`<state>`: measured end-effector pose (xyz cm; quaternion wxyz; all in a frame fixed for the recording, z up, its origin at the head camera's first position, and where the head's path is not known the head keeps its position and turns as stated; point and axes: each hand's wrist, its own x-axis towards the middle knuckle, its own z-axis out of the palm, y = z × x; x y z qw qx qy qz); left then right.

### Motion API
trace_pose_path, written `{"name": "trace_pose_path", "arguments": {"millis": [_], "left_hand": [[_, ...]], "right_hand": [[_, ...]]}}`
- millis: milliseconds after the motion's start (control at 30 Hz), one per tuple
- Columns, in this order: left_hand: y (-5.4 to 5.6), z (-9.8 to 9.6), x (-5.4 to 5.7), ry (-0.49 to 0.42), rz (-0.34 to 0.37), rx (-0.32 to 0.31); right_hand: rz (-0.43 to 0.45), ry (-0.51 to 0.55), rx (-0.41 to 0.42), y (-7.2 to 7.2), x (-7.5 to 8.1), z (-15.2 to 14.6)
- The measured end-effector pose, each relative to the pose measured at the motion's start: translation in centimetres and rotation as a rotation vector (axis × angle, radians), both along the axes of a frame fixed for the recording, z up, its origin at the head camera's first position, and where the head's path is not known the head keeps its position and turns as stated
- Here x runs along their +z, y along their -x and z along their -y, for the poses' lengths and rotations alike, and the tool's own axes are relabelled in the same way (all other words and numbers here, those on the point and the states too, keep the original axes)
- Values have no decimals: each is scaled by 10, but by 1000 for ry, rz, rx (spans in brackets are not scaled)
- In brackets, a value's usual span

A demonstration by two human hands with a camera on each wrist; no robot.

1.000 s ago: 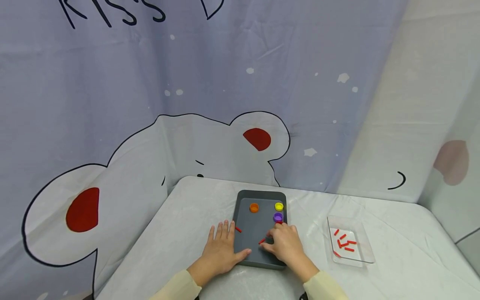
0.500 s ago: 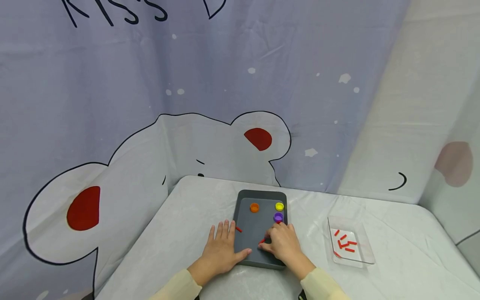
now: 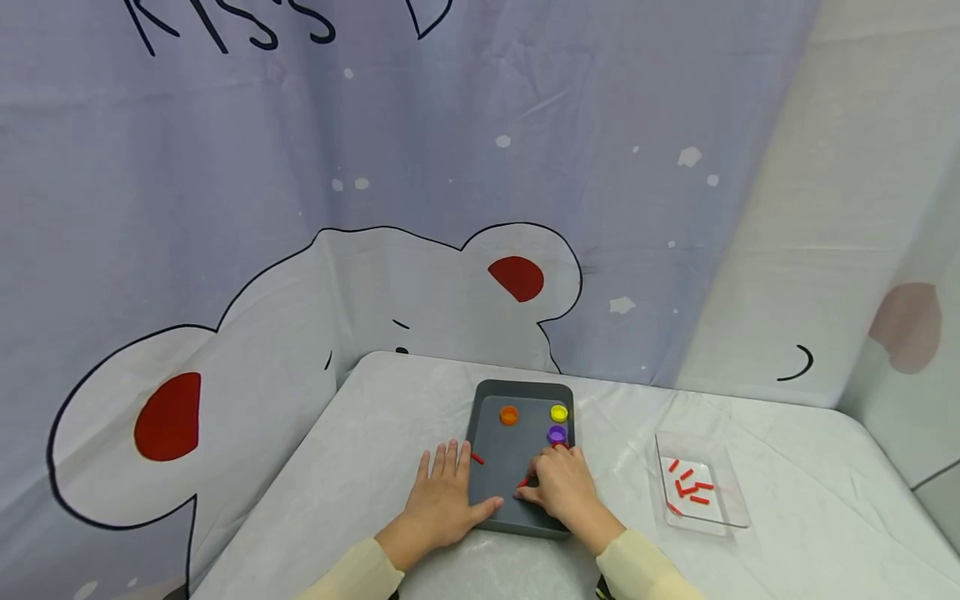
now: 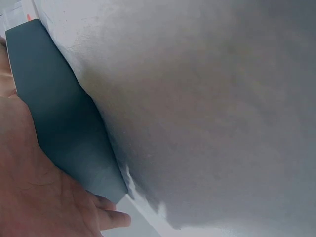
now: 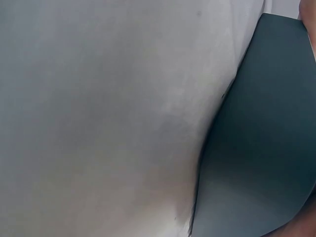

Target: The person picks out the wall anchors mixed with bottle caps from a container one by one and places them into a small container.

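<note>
In the head view a dark grey tray (image 3: 516, 448) lies on the table. My left hand (image 3: 441, 502) rests at its left edge, fingers straight and spread, thumb over the near left corner. My right hand (image 3: 561, 485) is over the near right part of the tray, its thumb and forefinger pinching a short red stick (image 3: 523, 482). Another red stick (image 3: 477, 458) lies by the left fingertips. An orange ring-shaped cap (image 3: 509, 415), a yellow one (image 3: 558, 413) and a purple one (image 3: 557, 434) sit farther back. Right fingers partly hide something red below the purple cap.
To the right stands a clear plastic box (image 3: 735, 500) with several red sticks (image 3: 690, 490) in it. A white cloth (image 3: 405, 400) covers the table, and a printed curtain (image 3: 420, 167) hangs behind. Both wrist views mostly show the tray's outer wall (image 4: 54, 89) and the cloth.
My right hand has shifted slightly left, and its thumb now covers more of the red stick. The left hand, caps and box keep their places.
</note>
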<state>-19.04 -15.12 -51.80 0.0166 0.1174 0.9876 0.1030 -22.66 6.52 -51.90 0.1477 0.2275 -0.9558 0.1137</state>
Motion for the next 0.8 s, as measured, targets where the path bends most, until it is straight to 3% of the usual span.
{"name": "trace_pose_path", "arguments": {"millis": [800], "left_hand": [[2, 0, -2, 9, 27, 6]], "right_hand": [[18, -31, 20, 1, 2, 6]]}}
